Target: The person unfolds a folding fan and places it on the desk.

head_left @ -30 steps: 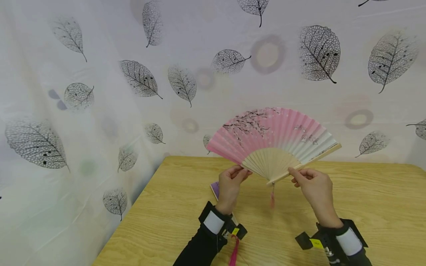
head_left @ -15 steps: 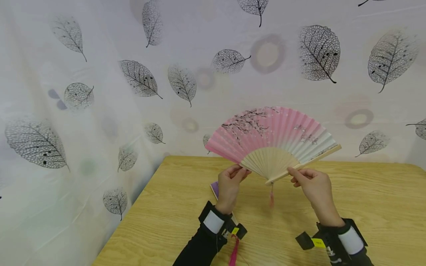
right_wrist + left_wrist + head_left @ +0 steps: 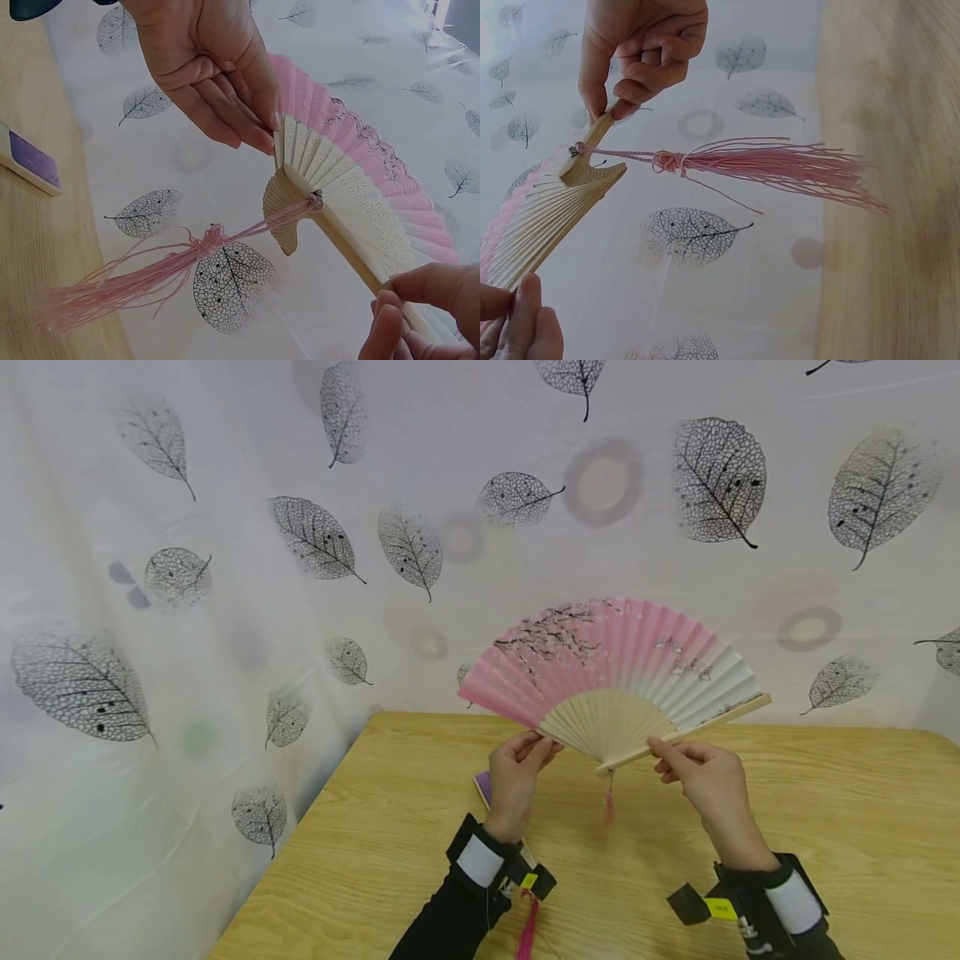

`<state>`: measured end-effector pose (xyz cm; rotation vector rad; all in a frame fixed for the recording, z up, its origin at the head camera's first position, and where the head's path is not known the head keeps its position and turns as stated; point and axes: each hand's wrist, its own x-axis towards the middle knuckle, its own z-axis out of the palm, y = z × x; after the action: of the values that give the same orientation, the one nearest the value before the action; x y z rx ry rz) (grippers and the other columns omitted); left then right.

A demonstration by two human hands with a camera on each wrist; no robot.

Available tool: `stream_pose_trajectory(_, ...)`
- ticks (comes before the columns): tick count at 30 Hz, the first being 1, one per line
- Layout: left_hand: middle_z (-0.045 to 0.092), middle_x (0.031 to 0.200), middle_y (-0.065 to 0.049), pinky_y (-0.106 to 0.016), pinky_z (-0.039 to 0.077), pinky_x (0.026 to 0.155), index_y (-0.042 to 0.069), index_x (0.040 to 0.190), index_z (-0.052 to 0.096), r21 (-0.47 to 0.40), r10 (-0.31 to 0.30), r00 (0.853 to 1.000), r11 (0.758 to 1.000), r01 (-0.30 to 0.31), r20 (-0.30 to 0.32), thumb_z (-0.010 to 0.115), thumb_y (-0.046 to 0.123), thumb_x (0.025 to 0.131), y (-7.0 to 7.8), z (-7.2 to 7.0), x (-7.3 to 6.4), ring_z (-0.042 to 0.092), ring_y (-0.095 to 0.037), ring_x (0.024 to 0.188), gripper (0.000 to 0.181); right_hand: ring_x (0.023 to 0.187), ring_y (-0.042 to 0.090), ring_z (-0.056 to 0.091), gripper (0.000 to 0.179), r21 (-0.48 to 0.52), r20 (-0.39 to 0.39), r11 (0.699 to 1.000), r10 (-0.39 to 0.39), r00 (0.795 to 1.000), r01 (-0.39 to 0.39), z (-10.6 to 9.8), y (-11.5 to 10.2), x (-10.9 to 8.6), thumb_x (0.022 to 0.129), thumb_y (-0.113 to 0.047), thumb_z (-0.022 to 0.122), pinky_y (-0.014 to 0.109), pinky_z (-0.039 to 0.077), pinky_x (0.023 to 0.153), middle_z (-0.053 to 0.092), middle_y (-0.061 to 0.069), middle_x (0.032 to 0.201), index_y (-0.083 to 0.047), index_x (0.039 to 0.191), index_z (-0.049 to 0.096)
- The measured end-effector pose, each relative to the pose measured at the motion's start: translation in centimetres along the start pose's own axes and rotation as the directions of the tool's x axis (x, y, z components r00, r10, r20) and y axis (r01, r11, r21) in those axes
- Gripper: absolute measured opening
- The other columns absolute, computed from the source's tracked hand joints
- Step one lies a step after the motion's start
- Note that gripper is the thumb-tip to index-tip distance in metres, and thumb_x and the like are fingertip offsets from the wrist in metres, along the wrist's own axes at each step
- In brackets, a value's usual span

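Observation:
A pink-and-white folding fan (image 3: pixel 615 660) with blossom branches and butterflies is spread wide above the table. My left hand (image 3: pixel 516 777) pinches its left edge stick between thumb and fingers. On the other side, my right hand (image 3: pixel 712 785) pinches the thick right guard stick near the pivot. A pale pink tassel (image 3: pixel 780 169) dangles from that pivot, between the hands. The pale ribs (image 3: pixel 337 169) show cut-out patterns in the right wrist view.
Below the fan is a wood-grain table (image 3: pixel 825 827). A slim purple-and-pale object (image 3: pixel 482 787) lies under my left forearm, mostly hidden. Near that wrist lies a magenta tassel (image 3: pixel 527 931). A leaf-printed curtain (image 3: pixel 450 435) hangs behind and to the left.
The fan has spread slightly wider, its left edge shifting a little left and its right guard tipping slightly lower. Both hands keep their pinch and have barely moved.

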<state>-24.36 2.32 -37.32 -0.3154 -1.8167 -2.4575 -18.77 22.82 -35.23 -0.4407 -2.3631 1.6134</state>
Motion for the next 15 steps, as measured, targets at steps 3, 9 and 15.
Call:
stream_pose_trajectory(3,0.069,0.092,-0.016,-0.034,0.055,0.086,-0.010,0.103,0.062,-0.002,0.001,1.000,1.000,-0.001,0.000,0.058,0.002,0.088,-0.04,-0.03,0.05,0.067,-0.008,0.080,0.020,0.061,0.001,0.058,0.045,0.006,0.013,1.000,0.011,1.000,-0.011,-0.11,-0.09,0.00,0.082,-0.054,0.059,0.021,0.040,0.056,0.060,-0.018,0.060,-0.011,0.079,0.069)
stream_pose_trajectory(9,0.069,0.091,-0.015,-0.033,0.055,0.085,-0.011,0.103,0.061,-0.015,0.016,1.000,1.000,-0.017,-0.007,0.059,0.003,0.088,-0.04,0.00,0.11,0.067,-0.008,0.080,0.021,0.061,0.001,0.058,0.043,0.015,0.023,1.000,0.013,1.000,-0.013,-0.20,-0.15,-0.06,0.082,-0.055,0.060,0.022,0.040,0.053,0.059,-0.018,0.060,-0.013,0.077,0.069)
stream_pose_trajectory(15,0.069,0.091,-0.018,-0.026,0.056,0.080,-0.014,0.103,0.060,-0.034,0.038,0.999,0.999,-0.039,-0.009,0.060,0.003,0.087,-0.12,0.00,0.15,0.067,-0.007,0.078,0.022,0.063,0.001,0.058,0.043,0.021,0.041,1.000,0.017,0.999,-0.018,-0.21,-0.12,-0.05,0.082,-0.055,0.059,0.023,0.042,0.054,0.060,-0.018,0.061,-0.014,0.077,0.070)
